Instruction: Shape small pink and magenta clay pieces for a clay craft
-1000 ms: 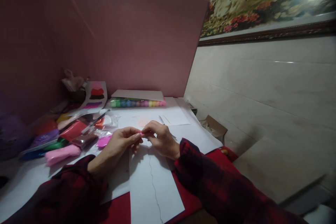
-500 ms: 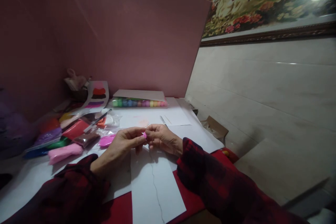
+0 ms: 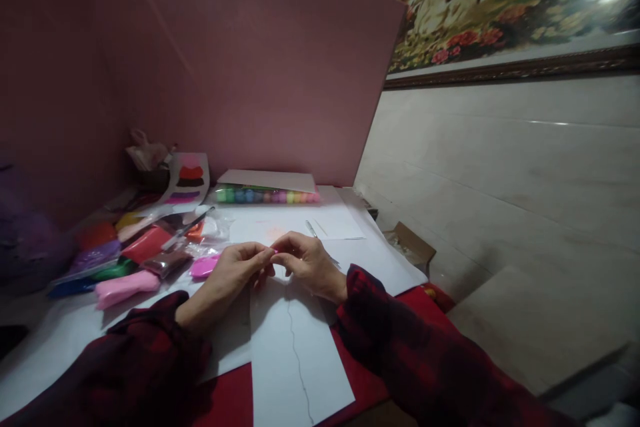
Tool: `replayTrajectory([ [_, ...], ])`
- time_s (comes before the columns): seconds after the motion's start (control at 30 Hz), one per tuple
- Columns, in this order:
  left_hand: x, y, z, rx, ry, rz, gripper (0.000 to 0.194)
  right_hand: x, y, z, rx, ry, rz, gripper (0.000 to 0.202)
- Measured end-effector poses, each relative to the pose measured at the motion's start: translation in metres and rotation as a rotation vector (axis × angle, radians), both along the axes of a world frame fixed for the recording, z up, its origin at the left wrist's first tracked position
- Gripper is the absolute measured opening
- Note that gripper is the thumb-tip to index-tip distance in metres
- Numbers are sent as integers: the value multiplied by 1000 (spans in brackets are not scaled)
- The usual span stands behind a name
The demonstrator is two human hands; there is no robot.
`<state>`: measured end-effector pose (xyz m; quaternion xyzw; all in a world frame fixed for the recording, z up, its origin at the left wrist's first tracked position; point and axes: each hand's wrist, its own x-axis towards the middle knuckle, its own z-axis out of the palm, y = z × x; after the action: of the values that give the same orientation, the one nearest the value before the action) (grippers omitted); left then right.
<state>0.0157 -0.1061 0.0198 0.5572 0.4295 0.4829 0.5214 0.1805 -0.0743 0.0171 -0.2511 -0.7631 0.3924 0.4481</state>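
A small piece of bright pink modelling clay (image 3: pixel 275 251) is pinched between my two hands, and mostly the fingers hide it. My left hand (image 3: pixel 239 265) grips it with thumb and forefinger from the left. From the right, the thumb and bent forefinger of my right hand (image 3: pixel 311 263) close on the same piece. Below the hands lies a white sheet of paper (image 3: pixel 300 347) with a wavy line drawn down it. A flat lump of the same bright pink clay (image 3: pixel 204 266) rests just left of my left hand.
Several packets of coloured clay, among them a pale pink one (image 3: pixel 126 289) and a red one (image 3: pixel 149 244), crowd the left side. A clear pack of coloured pots (image 3: pixel 267 196) stands at the back. A pen (image 3: pixel 311 229) lies behind my right hand; a cardboard box (image 3: pixel 415 243) is right of the table.
My fingers have closed further over the pink clay, so less of it shows. The right hand's forefinger has bent and its knuckles have risen slightly.
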Motion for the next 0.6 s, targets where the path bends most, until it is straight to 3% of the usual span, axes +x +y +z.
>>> replayTrajectory([
  [0.2, 2, -4, 4, -44, -5, -17, 39, 2, -3, 3, 283, -91, -119, 4],
  [0.4, 0, -2, 2, -43, -116, 0, 29, 2, -1, 0, 369, -120, -144, 9],
  [0.6, 0, -2, 4, -85, -88, -60, 32, 3, 0, 1, 414, -93, -122, 8],
])
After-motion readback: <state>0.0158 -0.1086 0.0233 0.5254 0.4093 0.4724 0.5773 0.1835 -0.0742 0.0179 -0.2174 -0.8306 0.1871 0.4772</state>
